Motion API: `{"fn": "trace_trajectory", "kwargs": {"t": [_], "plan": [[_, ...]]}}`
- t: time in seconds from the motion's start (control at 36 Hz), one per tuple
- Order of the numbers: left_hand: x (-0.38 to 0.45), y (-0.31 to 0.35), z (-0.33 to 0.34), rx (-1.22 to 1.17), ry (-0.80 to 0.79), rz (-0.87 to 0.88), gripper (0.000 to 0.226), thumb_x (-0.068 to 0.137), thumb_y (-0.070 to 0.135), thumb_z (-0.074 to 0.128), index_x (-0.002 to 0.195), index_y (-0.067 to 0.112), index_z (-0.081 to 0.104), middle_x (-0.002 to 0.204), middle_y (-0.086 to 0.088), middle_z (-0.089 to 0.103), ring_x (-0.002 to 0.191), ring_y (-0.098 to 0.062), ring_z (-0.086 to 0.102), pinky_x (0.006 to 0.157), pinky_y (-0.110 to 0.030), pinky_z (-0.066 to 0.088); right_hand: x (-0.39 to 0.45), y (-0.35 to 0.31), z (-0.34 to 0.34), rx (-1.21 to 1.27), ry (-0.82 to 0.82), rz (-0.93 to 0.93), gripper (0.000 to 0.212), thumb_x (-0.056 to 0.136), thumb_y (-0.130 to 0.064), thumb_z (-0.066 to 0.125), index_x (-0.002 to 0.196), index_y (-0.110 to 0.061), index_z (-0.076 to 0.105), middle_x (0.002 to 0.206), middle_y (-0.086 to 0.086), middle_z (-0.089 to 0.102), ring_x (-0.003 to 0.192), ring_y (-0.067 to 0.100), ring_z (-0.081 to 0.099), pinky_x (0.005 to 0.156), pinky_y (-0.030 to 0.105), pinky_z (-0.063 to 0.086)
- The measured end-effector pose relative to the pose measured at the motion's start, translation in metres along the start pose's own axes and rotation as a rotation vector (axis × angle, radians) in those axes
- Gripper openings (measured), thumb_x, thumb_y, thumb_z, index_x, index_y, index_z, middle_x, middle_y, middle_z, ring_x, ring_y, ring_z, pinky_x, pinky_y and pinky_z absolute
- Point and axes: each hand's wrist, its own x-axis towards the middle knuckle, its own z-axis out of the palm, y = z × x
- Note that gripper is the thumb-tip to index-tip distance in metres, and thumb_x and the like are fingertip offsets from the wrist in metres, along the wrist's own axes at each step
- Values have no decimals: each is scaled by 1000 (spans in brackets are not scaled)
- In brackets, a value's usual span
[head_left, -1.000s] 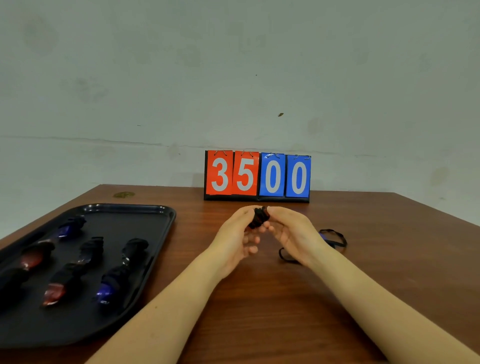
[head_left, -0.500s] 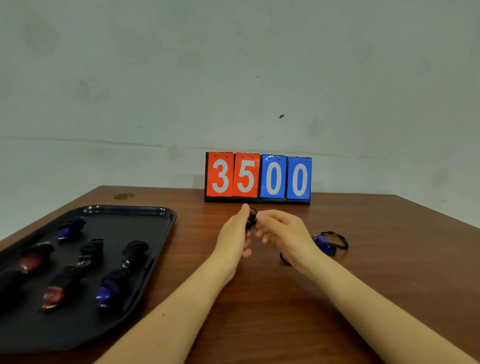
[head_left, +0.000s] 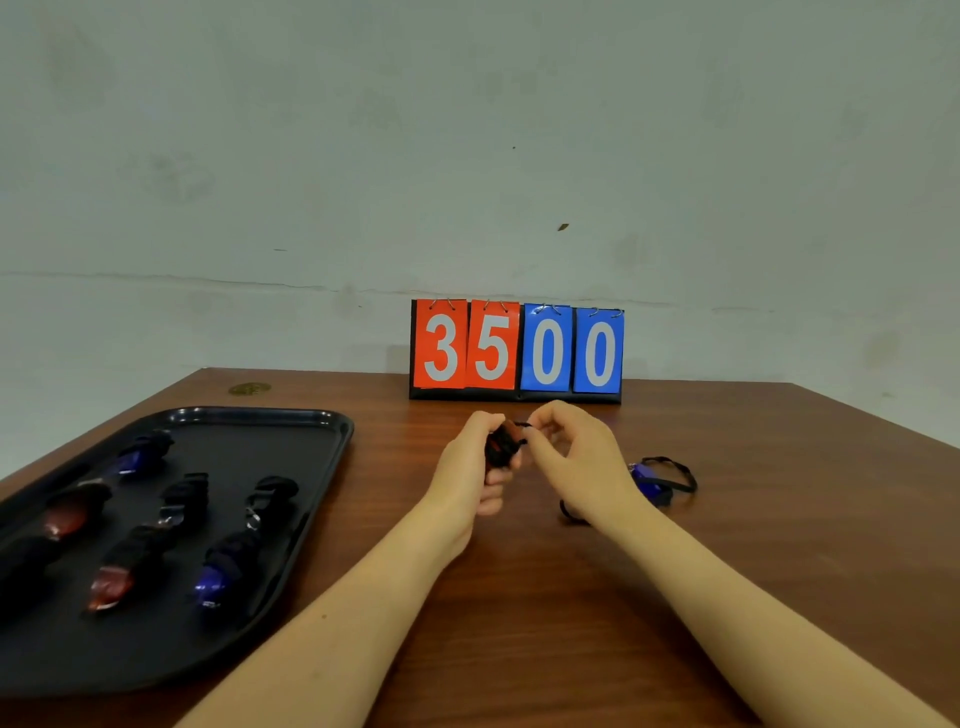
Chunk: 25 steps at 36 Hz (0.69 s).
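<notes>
1. The left hand (head_left: 467, 470) is curled round a small dark bundle (head_left: 501, 440), reddish at its top, and holds it above the table (head_left: 519, 597), straight ahead of the person.
2. The right hand (head_left: 574, 460) sits just right of it, with thumb and forefinger pinching the black cord (head_left: 523, 426) at the bundle's top end.
3. The bundle's long axis stands roughly upright between the two hands. Its lower part is hidden in the left fist.
4. The tray (head_left: 340, 436) lies well to the left, so the left hand is the nearer one for setting the bundle down. That likely comes once the cord end is tucked in.
5. A blue piece (head_left: 647, 480) with loose cord lies on the table just beside the right wrist, nearest the right hand.
</notes>
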Motion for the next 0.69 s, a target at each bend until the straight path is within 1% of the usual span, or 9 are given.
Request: {"fn": "trace_trajectory", "kwargs": {"t": [0.08,0.14,0.19,0.28,0.33,0.42,0.5,0.61,0.69], "plan": [[-2,0,0,-38,-75,-29,48,98,40,38,63,11,52,48,3,35,37,-8,27,37,-20,22,-1,0,-1,-56,39,-61,9,91,-17,59,90,-26,57,83,-12,58,80,2,55,68,9,41],[-2,1,0,-83,-112,-56,48,98,42,38,66,10,53,49,3,33,38,-8,26,37,-21,22,-1,0,-3,-24,54,-46,10,92,-17,59,89,-27,57,83,-12,59,79,1,56,68,9,41],[-2,1,0,-137,-116,-65,45,98,44,40,76,8,55,48,3,31,37,-8,26,36,-20,21,-1,0,-5,77,39,9,12,93,-17,58,88,-28,57,83,-10,62,73,-2,58,64,9,42],[-2,2,-1,-223,-114,-28,36,96,41,49,99,7,59,50,4,29,37,-8,24,36,-19,19,-1,-3,-9,272,2,86,7,94,-15,58,90,-21,60,77,0,67,56,-3,57,54,14,45],[0,3,-2,-247,-112,21,28,95,36,53,105,11,59,52,4,29,39,-8,23,37,-19,19,-1,-4,-10,347,-4,108,6,94,-14,58,90,-16,62,71,2,66,53,0,56,51,18,46],[1,3,-2,-251,-82,85,23,96,31,53,108,11,58,52,4,33,41,-8,25,38,-19,20,0,-7,-9,389,-20,113,8,94,-13,58,87,-14,62,67,1,64,51,0,55,50,18,45],[0,3,0,-228,-39,141,23,97,30,51,109,11,59,52,3,38,42,-8,28,41,-20,22,-1,-9,-8,370,-71,93,9,93,-14,58,86,-15,62,66,-1,62,53,-1,56,50,16,45],[1,3,-1,-305,10,85,25,98,32,48,103,11,61,50,2,37,41,-8,28,40,-20,24,-3,-10,-8,342,-144,81,10,95,-15,56,86,-14,62,66,-2,62,50,-2,54,52,14,45],[2,4,-2,-432,11,19,25,98,35,48,99,13,59,49,4,32,40,-7,26,38,-18,23,-3,-11,-7,478,-174,137,13,96,-14,53,88,-11,63,70,1,62,56,2,55,53,18,45]]}}
